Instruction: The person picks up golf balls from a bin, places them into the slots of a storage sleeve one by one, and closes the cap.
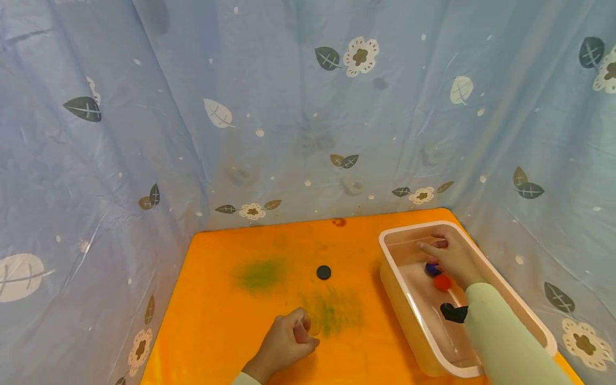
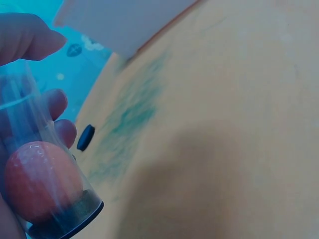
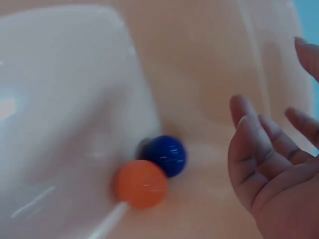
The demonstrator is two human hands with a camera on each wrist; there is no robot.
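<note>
My left hand (image 1: 289,338) rests on the orange table (image 1: 216,321) and grips a clear tube (image 2: 35,149). An orange ball (image 2: 42,179) sits inside the tube above its black bottom end. My right hand (image 1: 445,256) reaches into a white tub (image 1: 409,315) at the table's right side. Its fingers (image 3: 259,149) are spread and hold nothing. Just beside that hand, a blue ball (image 3: 168,154) and an orange ball (image 3: 141,183) lie touching on the tub floor (image 3: 75,74). In the head view they show as the blue ball (image 1: 431,269) and the orange ball (image 1: 441,282).
A small black round cap (image 1: 324,272) lies on the table between the hands, also seen as the cap (image 2: 85,137). Green smudges (image 1: 260,274) mark the tabletop. A blue patterned sheet (image 1: 289,107) walls in the table on three sides. Something dark (image 1: 452,313) lies by my right sleeve.
</note>
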